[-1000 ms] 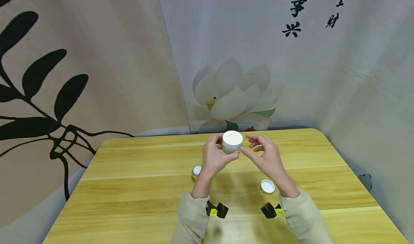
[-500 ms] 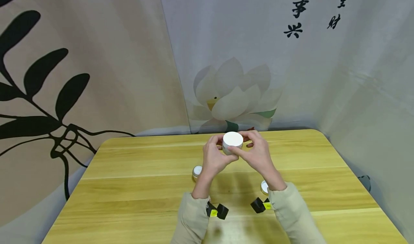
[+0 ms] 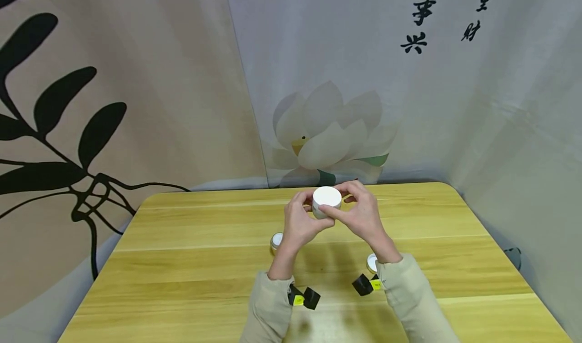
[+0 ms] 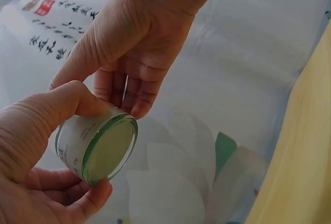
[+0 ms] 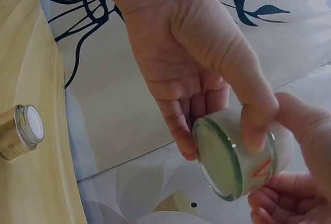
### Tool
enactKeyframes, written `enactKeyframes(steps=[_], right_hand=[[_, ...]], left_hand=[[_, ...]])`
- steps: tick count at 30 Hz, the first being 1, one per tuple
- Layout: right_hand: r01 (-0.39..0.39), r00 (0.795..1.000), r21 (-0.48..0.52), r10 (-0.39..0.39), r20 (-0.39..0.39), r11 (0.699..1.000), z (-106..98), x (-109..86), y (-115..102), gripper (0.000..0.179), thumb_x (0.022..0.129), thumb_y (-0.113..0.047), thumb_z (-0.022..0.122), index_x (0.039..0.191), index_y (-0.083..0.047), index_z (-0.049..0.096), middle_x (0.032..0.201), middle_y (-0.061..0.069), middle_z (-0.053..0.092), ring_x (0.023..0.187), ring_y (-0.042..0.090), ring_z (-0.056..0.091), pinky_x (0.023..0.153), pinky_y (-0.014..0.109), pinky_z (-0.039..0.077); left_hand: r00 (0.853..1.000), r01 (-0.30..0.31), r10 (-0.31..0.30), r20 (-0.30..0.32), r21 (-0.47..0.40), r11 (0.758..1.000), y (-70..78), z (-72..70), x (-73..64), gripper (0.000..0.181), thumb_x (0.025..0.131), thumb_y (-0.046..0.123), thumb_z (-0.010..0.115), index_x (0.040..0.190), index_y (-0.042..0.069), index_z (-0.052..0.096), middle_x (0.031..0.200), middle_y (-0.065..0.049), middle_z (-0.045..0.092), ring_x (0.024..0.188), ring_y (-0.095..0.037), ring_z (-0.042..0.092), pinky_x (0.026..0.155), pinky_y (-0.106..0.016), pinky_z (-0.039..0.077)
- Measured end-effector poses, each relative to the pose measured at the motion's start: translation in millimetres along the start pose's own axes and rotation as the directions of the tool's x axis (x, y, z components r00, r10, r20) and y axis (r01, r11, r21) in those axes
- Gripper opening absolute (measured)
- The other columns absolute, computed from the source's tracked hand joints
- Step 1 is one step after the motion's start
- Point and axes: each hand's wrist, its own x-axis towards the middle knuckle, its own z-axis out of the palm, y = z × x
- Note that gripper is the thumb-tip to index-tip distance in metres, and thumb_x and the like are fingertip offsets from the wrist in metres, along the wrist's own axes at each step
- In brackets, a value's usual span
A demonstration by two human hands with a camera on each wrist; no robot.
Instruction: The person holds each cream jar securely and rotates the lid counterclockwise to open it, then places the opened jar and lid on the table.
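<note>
Both hands hold a small glass cosmetic jar (image 3: 327, 197) above the far part of the table, its white top facing the head camera. My left hand (image 3: 301, 225) grips it from the left, thumb below and fingers behind. My right hand (image 3: 365, 218) grips it from the right, thumb across its front side. In the left wrist view the green-tinged glass base of the jar (image 4: 109, 149) faces the camera. An orange mark shows on the jar's side (image 5: 261, 168) in the right wrist view, where the left fingers (image 5: 289, 185) partly cover its far end.
On the wooden table (image 3: 191, 262), a gold jar (image 5: 14, 140) with a white top stands beside the left forearm. A white lid-like disc (image 3: 372, 263) with a gold edge lies partly hidden by the right wrist. Printed cloth (image 3: 327, 131) hangs behind the table.
My right hand has moved left and taken hold of the jar, its thumb now on the front. My right forearm now partly covers the white disc. The left hand has stayed nearly still.
</note>
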Motion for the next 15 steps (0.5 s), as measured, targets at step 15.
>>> enactKeyframes(steps=[15], right_hand=[[-0.023,0.988,0.148,0.0,0.154,0.989,-2,1.2,11,0.037,0.076,-0.01,0.076,0.111,-0.003,0.065,0.105,0.009,0.059,0.091,0.021,0.053,0.077,0.046,0.048]], left_hand=[[1.0,-0.003,0.005,0.022,-0.075,0.997,-4.8,-3.0,0.9,0.046,0.064,0.009,0.08,0.104,-0.006,0.062,0.097,-0.013,0.061,0.085,-0.024,0.058,0.073,-0.034,0.054]])
